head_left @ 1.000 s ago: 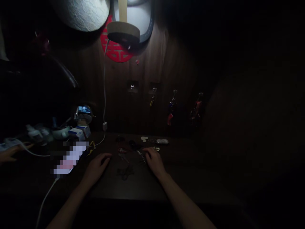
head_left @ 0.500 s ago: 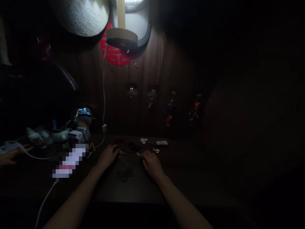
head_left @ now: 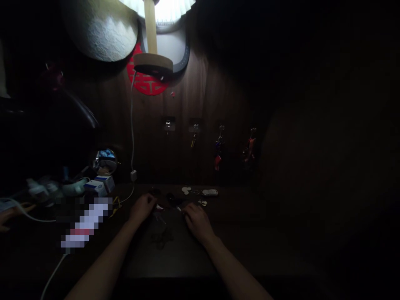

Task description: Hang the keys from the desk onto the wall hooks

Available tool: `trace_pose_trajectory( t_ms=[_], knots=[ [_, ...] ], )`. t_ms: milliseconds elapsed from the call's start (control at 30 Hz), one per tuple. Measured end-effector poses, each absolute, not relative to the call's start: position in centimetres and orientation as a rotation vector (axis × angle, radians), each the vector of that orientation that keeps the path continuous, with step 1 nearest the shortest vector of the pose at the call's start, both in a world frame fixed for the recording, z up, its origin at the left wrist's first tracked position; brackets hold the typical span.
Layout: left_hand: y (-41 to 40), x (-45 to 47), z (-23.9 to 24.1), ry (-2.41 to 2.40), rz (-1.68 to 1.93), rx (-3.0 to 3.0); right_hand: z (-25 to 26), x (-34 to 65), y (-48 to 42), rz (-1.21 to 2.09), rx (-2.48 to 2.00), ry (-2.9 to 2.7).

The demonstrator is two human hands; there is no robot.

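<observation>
The scene is very dark. My left hand [head_left: 142,207] rests on a dark table [head_left: 175,254] with its fingers curled around a small reddish and pale item [head_left: 160,207] that I cannot name. My right hand [head_left: 194,220] lies a little to the right, fingers curled over a thin metal piece [head_left: 179,209] that looks like a key. Just beyond the hands lie small pale coin-like pieces [head_left: 186,190], a silvery oval fob [head_left: 210,192] and a dim bunch of keys [head_left: 162,239] closer to me.
On the wooden wall hang several key bunches on hooks [head_left: 218,146]. A lit lamp [head_left: 153,62] with a white cord [head_left: 131,125] stands above a red paper cutout [head_left: 146,83]. Boxes and clutter [head_left: 100,185] crowd the left; another person's hand [head_left: 9,214] shows at the left edge.
My left hand has moved up and right to the small items and curled shut. My right hand has shifted slightly left. The view has tilted upward, so everything sits lower in frame.
</observation>
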State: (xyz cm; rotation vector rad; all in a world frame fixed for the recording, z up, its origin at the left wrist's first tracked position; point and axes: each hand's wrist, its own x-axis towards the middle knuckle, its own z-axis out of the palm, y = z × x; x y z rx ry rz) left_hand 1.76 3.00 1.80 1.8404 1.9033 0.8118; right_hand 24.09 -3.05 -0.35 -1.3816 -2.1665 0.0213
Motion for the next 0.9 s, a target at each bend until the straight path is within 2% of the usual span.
trace_pose_trajectory(
  t_ms=[367, 567, 900],
  knots=[
    [1.7, 4.3, 6.2, 1.492, 1.224, 1.653, -0.4, 24.2, -3.0, 0.093, -1.181, -1.946],
    [-0.4, 7.0, 7.0, 1.252, 1.213, 1.556, -0.2, 24.1, -3.2, 0.228, -1.061, -1.689],
    [-2.6, 10.7, 5.3, 1.156, 1.186, 1.491, -0.6, 23.4, -3.1, 0.683, -0.914, -1.48]
  ],
)
